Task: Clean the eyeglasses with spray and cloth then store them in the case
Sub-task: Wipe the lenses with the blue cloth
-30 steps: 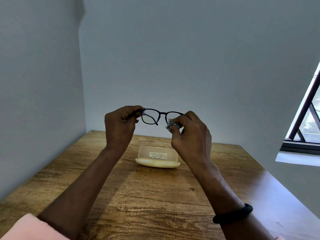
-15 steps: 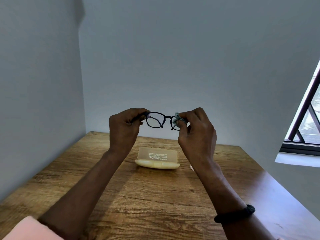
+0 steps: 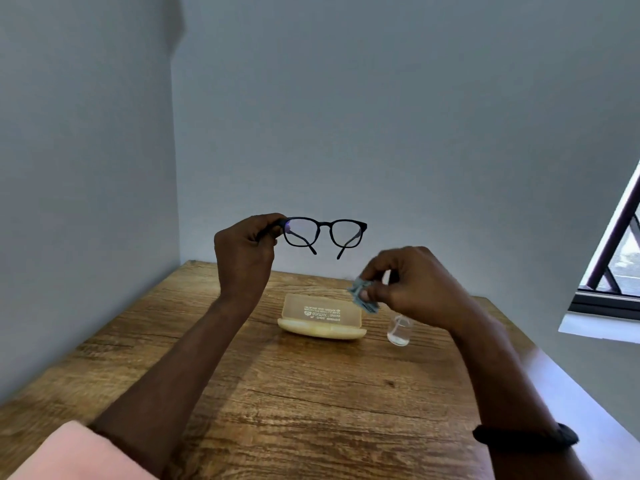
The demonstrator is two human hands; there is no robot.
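Observation:
My left hand (image 3: 244, 252) holds black-framed eyeglasses (image 3: 325, 233) up in the air by their left hinge, temples unfolded and pointing toward me. My right hand (image 3: 412, 285) is lower and to the right, apart from the glasses, pinching a crumpled blue-grey cloth (image 3: 362, 296) between thumb and fingers. On the table under the glasses lies an open pale yellow case (image 3: 322, 318) with its lid raised. A small clear spray bottle (image 3: 400, 332) stands just right of the case, partly hidden by my right hand.
The wooden table (image 3: 311, 393) fills a corner between two grey walls. A window with dark bars (image 3: 616, 261) is at the right. A black band (image 3: 526, 436) circles my right wrist.
My right hand has let go of the right lens and dropped down and to the right with the cloth. The spray bottle has come into view behind it.

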